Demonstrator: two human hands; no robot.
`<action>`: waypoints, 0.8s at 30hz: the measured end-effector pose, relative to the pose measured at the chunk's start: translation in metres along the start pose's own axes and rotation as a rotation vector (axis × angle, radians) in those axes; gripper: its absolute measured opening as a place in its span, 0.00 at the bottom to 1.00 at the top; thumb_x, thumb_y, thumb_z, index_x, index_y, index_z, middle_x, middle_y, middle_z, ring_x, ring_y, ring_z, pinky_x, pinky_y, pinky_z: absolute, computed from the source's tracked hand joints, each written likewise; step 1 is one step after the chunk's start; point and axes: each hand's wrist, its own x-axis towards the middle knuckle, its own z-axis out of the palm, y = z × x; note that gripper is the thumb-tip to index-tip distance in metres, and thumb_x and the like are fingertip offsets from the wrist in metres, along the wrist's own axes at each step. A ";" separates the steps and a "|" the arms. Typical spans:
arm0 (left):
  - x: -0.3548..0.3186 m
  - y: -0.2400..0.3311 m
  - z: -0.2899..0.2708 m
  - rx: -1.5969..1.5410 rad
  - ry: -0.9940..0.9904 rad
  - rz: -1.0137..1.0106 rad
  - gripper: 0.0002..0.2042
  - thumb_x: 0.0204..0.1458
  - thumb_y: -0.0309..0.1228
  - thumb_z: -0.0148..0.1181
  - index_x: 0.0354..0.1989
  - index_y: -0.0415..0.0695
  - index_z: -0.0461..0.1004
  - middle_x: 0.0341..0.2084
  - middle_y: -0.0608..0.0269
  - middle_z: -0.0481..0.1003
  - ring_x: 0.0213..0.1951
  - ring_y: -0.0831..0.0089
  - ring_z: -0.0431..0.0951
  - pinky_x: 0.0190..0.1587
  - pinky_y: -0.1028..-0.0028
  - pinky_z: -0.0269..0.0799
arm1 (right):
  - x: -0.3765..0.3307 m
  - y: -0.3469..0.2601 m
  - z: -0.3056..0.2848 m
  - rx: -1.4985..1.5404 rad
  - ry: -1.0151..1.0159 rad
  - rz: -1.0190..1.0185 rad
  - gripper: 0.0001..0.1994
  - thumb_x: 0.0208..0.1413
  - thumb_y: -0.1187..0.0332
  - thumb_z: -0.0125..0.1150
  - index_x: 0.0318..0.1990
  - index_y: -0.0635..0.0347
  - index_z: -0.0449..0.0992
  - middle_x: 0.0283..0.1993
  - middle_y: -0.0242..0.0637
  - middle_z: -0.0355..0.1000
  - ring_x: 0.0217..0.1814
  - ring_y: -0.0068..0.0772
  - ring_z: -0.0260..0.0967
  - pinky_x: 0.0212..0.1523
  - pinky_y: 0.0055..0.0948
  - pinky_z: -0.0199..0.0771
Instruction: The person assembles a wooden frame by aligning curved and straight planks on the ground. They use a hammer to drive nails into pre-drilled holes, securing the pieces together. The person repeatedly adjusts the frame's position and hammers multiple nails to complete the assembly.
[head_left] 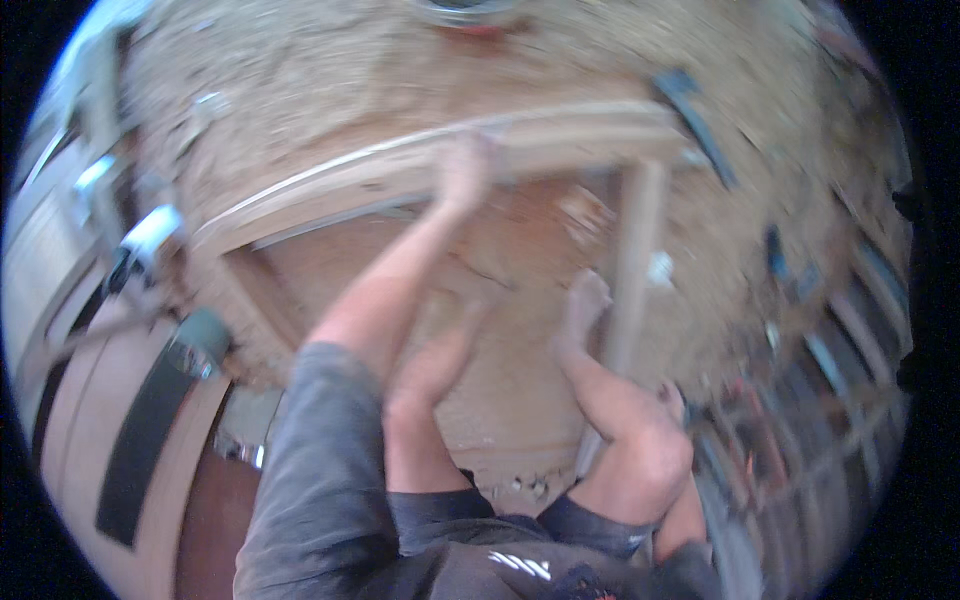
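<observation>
Your left hand (466, 172) lies over the far rail of the wooden frame (345, 186), which sits on loose dirt (300, 75) across the middle of the picture; blur hides your fingers, so I cannot tell whether they wrap the wood or merely press it. Your right hand (673, 398) shows beside your right knee (662, 458), right of centre, mostly hidden, its grip unreadable. Your bare right foot (588, 297) is inside the frame, near its right-hand piece: a sideways shove could pinch your toes. Uneven ground might let the frame rock, and a push toward upper right could catch the dark hammer-like tool (708, 145) by that corner.
</observation>
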 end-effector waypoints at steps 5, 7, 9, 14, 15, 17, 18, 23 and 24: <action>-0.008 0.017 -0.002 -0.391 0.142 -0.158 0.15 0.70 0.42 0.50 0.50 0.43 0.74 0.34 0.44 0.82 0.43 0.43 0.82 0.57 0.42 0.66 | 0.014 0.075 -0.124 0.840 0.115 0.032 0.42 0.47 0.62 0.79 0.69 0.71 0.66 0.69 0.62 0.68 0.73 0.61 0.64 0.74 0.49 0.63; -0.012 0.011 -0.012 -0.482 0.078 -0.181 0.15 0.70 0.42 0.50 0.49 0.42 0.73 0.36 0.43 0.81 0.43 0.41 0.82 0.56 0.43 0.68 | 0.066 0.083 -0.124 0.598 0.422 -0.061 0.52 0.52 0.50 0.69 0.77 0.72 0.50 0.74 0.71 0.56 0.75 0.75 0.53 0.75 0.65 0.54; -0.009 -0.008 -0.028 -0.604 0.049 -0.158 0.15 0.70 0.41 0.50 0.48 0.41 0.73 0.37 0.41 0.81 0.43 0.39 0.81 0.53 0.43 0.70 | 0.125 0.072 -0.162 0.599 0.582 -0.190 0.48 0.56 0.41 0.64 0.75 0.65 0.55 0.76 0.64 0.55 0.79 0.63 0.51 0.77 0.58 0.52; -0.016 -0.131 -0.086 -0.313 -0.085 -0.207 0.19 0.71 0.43 0.48 0.48 0.37 0.73 0.39 0.37 0.80 0.45 0.36 0.81 0.49 0.44 0.76 | 0.236 0.030 -0.181 0.294 0.415 -0.554 0.39 0.44 0.62 0.78 0.68 0.51 0.71 0.62 0.56 0.75 0.68 0.58 0.70 0.68 0.50 0.67; -0.026 -0.175 -0.101 -0.148 -0.144 -0.112 0.21 0.71 0.45 0.46 0.49 0.36 0.74 0.40 0.36 0.80 0.45 0.36 0.81 0.50 0.44 0.77 | 0.247 0.018 -0.188 0.313 0.220 -0.494 0.36 0.45 0.67 0.76 0.67 0.52 0.73 0.62 0.54 0.76 0.67 0.59 0.71 0.68 0.48 0.68; -0.055 -0.258 -0.121 -0.156 -0.098 -0.395 0.25 0.73 0.48 0.42 0.50 0.35 0.75 0.45 0.35 0.80 0.49 0.37 0.81 0.54 0.45 0.75 | 0.258 -0.001 -0.202 0.323 0.099 -0.454 0.32 0.49 0.73 0.70 0.66 0.51 0.74 0.59 0.52 0.78 0.64 0.59 0.73 0.65 0.47 0.71; -0.068 -0.298 -0.129 -0.084 -0.092 -0.438 0.26 0.73 0.49 0.41 0.50 0.35 0.75 0.44 0.34 0.80 0.49 0.37 0.81 0.56 0.45 0.74 | 0.257 -0.005 -0.207 0.314 0.198 -0.475 0.31 0.50 0.74 0.67 0.65 0.48 0.74 0.57 0.51 0.79 0.62 0.59 0.74 0.64 0.49 0.72; -0.139 -0.387 -0.125 -0.016 0.040 -0.568 0.24 0.72 0.47 0.41 0.48 0.36 0.76 0.44 0.35 0.81 0.51 0.37 0.80 0.57 0.44 0.72 | 0.256 -0.004 -0.209 0.276 0.260 -0.437 0.29 0.52 0.82 0.54 0.62 0.47 0.78 0.56 0.51 0.79 0.61 0.59 0.75 0.62 0.50 0.73; -0.144 -0.388 -0.120 0.083 0.001 -0.498 0.23 0.71 0.46 0.42 0.48 0.37 0.75 0.44 0.39 0.82 0.49 0.37 0.81 0.56 0.44 0.73 | 0.258 -0.002 -0.207 0.261 0.196 -0.434 0.30 0.51 0.83 0.54 0.62 0.48 0.78 0.56 0.52 0.79 0.61 0.59 0.75 0.63 0.50 0.73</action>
